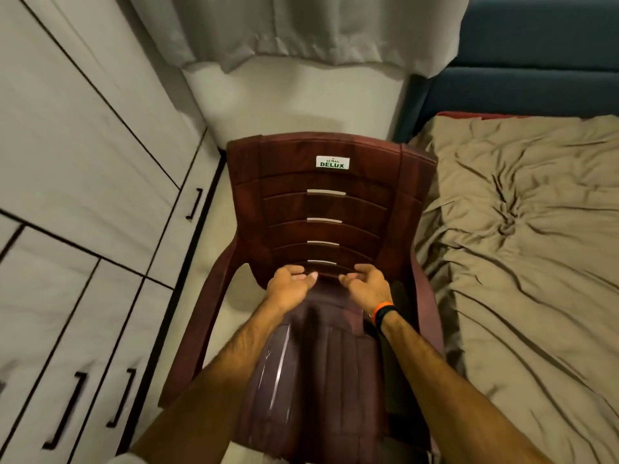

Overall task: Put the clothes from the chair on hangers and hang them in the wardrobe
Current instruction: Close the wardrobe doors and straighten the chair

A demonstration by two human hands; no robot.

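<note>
A maroon plastic chair (330, 202) stands between the wardrobe and the bed, and I see no clothes on its seat or back. My left hand (289, 284) and my right hand (366, 283) hover side by side over the back of the seat, close to the lowest slat of the backrest. The fingers of both hands are curled in and hold nothing. An orange and black band sits on my right wrist. The white wardrobe (83, 169) on the left has its doors closed. No hangers are in view.
A bed (522, 236) with a crumpled beige sheet lies right of the chair, against a blue headboard (536, 45). Grey curtains (301, 28) hang behind the chair. Black handles (194, 204) stick out from the wardrobe doors. A narrow strip of floor runs between chair and wardrobe.
</note>
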